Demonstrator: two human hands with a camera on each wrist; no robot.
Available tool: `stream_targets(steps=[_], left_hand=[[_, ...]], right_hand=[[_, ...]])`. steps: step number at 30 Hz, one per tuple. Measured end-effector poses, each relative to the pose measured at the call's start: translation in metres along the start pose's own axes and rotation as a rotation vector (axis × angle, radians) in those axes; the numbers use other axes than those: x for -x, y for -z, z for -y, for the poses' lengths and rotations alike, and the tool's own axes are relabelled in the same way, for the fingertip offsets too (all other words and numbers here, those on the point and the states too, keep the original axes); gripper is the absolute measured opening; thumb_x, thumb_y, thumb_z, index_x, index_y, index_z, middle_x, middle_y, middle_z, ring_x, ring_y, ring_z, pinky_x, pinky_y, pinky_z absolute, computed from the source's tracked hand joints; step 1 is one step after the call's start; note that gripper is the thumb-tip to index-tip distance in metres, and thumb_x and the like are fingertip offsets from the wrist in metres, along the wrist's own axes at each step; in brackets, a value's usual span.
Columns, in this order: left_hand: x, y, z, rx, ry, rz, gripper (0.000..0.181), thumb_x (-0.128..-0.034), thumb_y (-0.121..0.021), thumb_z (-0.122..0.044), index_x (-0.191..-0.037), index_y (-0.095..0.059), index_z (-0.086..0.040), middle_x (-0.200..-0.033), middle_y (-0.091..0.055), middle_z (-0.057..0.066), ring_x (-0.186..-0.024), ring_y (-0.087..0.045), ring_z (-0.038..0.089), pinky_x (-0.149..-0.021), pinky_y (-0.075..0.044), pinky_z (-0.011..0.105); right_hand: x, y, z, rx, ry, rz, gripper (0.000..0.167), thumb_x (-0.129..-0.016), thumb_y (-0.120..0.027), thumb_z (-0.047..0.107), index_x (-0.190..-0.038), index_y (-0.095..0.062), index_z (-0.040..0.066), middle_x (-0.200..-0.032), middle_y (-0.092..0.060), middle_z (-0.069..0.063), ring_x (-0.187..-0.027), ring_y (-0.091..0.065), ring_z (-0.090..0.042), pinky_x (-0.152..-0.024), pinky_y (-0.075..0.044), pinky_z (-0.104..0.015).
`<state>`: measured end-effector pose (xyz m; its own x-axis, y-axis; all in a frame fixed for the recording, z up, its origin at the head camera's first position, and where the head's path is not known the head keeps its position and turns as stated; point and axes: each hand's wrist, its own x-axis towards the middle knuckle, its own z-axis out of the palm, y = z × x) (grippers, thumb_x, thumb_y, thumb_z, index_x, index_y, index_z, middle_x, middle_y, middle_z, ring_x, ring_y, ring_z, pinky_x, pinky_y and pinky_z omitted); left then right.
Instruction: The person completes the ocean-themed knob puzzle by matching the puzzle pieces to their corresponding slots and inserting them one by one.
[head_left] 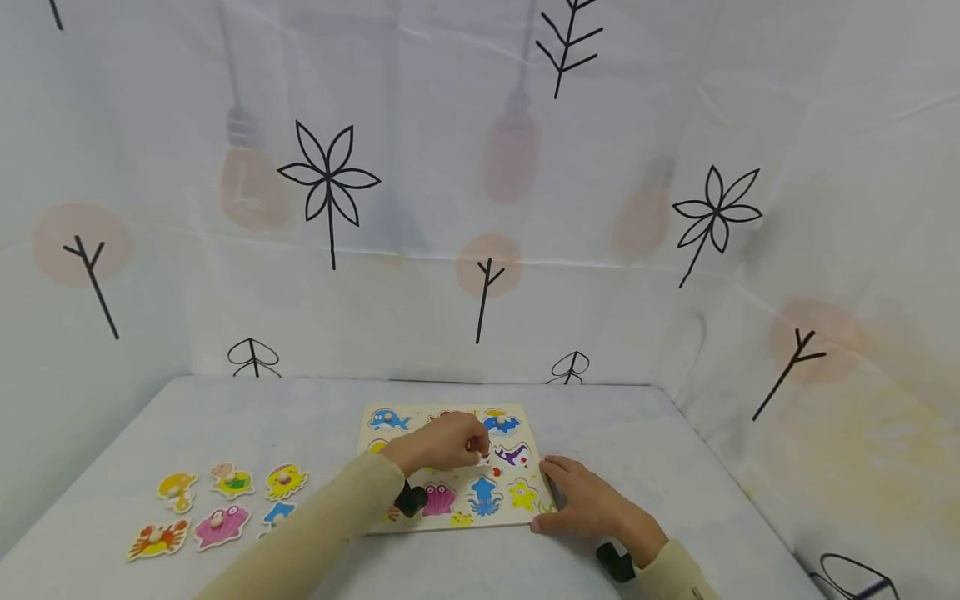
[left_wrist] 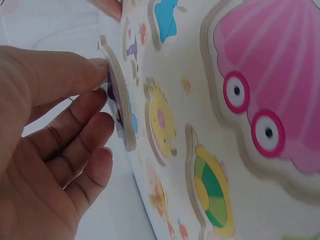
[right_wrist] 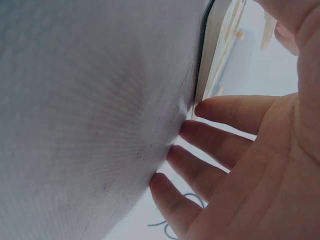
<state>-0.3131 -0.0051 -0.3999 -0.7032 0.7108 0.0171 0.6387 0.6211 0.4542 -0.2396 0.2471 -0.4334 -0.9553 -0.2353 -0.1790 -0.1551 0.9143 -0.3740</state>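
Observation:
The left hand [head_left: 442, 442] is over the middle of a wooden puzzle board [head_left: 487, 521] printed with sea animals. Its thumb and index finger pinch a flat wooden puzzle piece [left_wrist: 121, 95], tilted on edge close to the board; the piece's picture is mostly turned away, with some dark purple showing. The other fingers are loosely bent behind it. At the board's right edge lies the right hand [head_left: 592, 504], fingers fairly straight, fingertips on the table and one touching the board's side [right_wrist: 212, 50]. Its thumb is by the near right corner.
Left of the board lie loose pieces: a crab [head_left: 157, 540], a pink shell [head_left: 222, 527], a yellow octopus [head_left: 287, 481], a turtle [head_left: 232, 481], an orange-yellow piece [head_left: 177, 492] and a blue piece [head_left: 277, 514], partly behind the left sleeve. A whale piece [head_left: 390, 419] sits on the board.

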Motion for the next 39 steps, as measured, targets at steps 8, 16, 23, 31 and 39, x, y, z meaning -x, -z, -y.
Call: stream_targets(steps=[8, 16, 23, 31, 39], left_hand=[[-0.016, -0.011, -0.004, -0.007, -0.011, 0.022, 0.01, -0.0873, -0.067, -0.014, -0.085, -0.066, -0.024, -0.083, -0.055, -0.014, -0.079, -0.049, 0.006, -0.073, -0.043, 0.021], [-0.031, -0.016, -0.013, -0.003, 0.016, 0.03, 0.009, -0.0861, -0.068, -0.014, -0.086, -0.066, -0.023, -0.082, -0.056, -0.014, -0.077, -0.05, 0.006, -0.071, -0.043, 0.02], [-0.045, -0.023, -0.012, 0.006, 0.044, 0.027, 0.011, -0.0853, -0.067, -0.013, -0.086, -0.067, -0.024, -0.083, -0.056, -0.013, -0.077, -0.05, 0.006, -0.071, -0.043, 0.021], [-0.054, -0.028, -0.012, 0.019, 0.02, 0.005, 0.009, -0.0848, -0.067, -0.012, -0.084, -0.068, -0.021, -0.081, -0.056, -0.012, -0.075, -0.049, 0.006, -0.066, -0.042, 0.02], [-0.058, -0.032, -0.016, 0.015, 0.023, 0.005, 0.01, -0.0836, -0.066, -0.01, -0.082, -0.067, -0.02, -0.077, -0.057, -0.01, -0.073, -0.049, 0.005, -0.066, -0.042, 0.02]], right_hand=[[0.0, 0.001, -0.001, 0.001, 0.003, -0.002, 0.099, -0.065, -0.077, 0.063, -0.142, -0.044, 0.01, -0.148, -0.037, -0.011, -0.135, -0.033, -0.036, -0.104, -0.029, -0.057], [0.0, 0.0, -0.003, 0.004, 0.04, -0.004, 0.099, -0.066, -0.076, 0.063, -0.142, -0.044, 0.008, -0.148, -0.036, -0.012, -0.136, -0.032, -0.036, -0.105, -0.029, -0.056], [0.0, 0.001, -0.002, 0.015, 0.041, -0.002, 0.099, -0.066, -0.076, 0.063, -0.141, -0.044, 0.008, -0.147, -0.037, -0.012, -0.135, -0.033, -0.035, -0.104, -0.03, -0.056], [0.0, 0.0, -0.003, 0.011, 0.065, -0.005, 0.099, -0.067, -0.075, 0.062, -0.141, -0.043, 0.005, -0.147, -0.037, -0.013, -0.135, -0.033, -0.036, -0.104, -0.03, -0.056], [0.001, 0.002, -0.003, 0.009, 0.095, -0.014, 0.099, -0.068, -0.074, 0.062, -0.141, -0.043, 0.003, -0.146, -0.037, -0.016, -0.135, -0.033, -0.037, -0.104, -0.03, -0.055]])
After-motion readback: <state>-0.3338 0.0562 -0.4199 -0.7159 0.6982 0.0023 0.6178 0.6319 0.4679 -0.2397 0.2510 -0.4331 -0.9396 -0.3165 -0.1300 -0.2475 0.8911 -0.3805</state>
